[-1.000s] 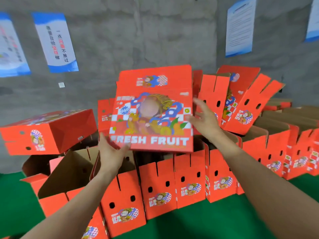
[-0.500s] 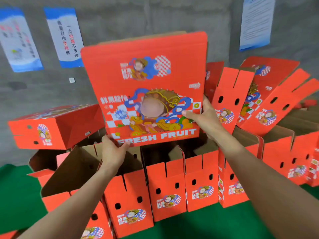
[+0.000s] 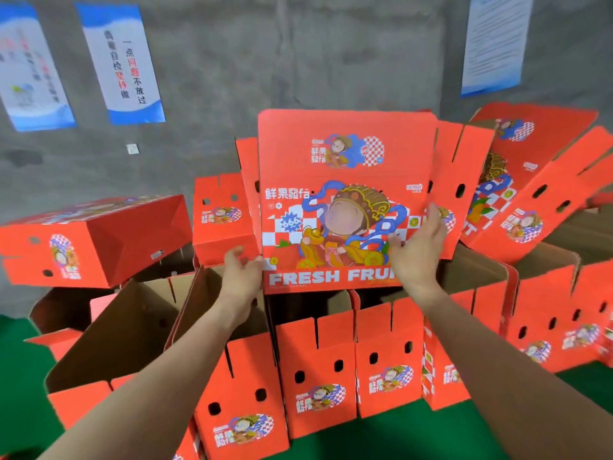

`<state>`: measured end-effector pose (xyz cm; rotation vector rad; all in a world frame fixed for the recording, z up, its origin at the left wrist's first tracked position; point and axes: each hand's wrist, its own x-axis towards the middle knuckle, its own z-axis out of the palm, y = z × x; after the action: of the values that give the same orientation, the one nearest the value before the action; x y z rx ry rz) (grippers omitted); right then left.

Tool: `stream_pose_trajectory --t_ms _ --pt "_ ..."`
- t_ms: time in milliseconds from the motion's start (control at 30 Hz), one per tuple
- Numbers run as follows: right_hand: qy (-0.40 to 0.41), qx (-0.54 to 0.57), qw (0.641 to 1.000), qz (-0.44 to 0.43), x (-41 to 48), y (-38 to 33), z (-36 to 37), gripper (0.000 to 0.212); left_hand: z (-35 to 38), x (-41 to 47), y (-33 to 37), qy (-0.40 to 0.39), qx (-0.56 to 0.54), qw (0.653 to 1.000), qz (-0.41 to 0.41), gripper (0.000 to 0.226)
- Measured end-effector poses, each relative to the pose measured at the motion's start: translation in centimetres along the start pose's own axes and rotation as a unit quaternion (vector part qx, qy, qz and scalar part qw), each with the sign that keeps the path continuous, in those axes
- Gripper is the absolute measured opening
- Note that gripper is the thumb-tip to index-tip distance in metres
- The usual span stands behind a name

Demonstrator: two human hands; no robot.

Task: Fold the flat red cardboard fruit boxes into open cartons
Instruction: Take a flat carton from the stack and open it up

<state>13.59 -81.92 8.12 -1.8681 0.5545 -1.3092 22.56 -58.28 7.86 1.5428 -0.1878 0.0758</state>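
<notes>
Red printed cardboard, a fruit box (image 3: 345,200) with its "FRESH FRUIT" face toward the camera, is seen upright at arm's reach, above a row of open cartons (image 3: 318,370) standing on the green floor (image 3: 381,439). Its long axis runs vertically. The left hand (image 3: 240,270) is placed at the lower left corner, fingers loosely curled around the edge; whether this grip is actually closed on the card cannot be told. The right hand (image 3: 419,247) lies flat and open against the lower right of the face. The box rises above and between both hands, equally near each.
</notes>
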Motion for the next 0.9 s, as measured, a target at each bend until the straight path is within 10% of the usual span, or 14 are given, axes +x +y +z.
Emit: stream_pose_trajectory --t_ms 133,333,533,900 --pt "-0.064 -0.210 0.946 -0.240 -2.3 -0.9 1.8 0.091 0.0 -0.7 -1.0 -0.056 0.054 0.997 -0.002 0.026" --pt "-0.169 -0.250 0.952 -0.055 -1.9 -1.9 3.4 0.092 -2.2 -1.9 0.1 -0.159 0.153 0.974 0.054 0.037" --pt "-0.197 -0.230 0.924 -0.232 -4.9 -7.3 4.2 0.088 -7.4 -3.1 0.9 -0.041 0.226 0.972 0.043 0.036" --pt "-0.206 -0.151 0.944 -0.208 -9.3 -13.7 3.8 0.070 -23.5 -10.2 2.8 0.017 0.328 0.941 0.082 0.024"
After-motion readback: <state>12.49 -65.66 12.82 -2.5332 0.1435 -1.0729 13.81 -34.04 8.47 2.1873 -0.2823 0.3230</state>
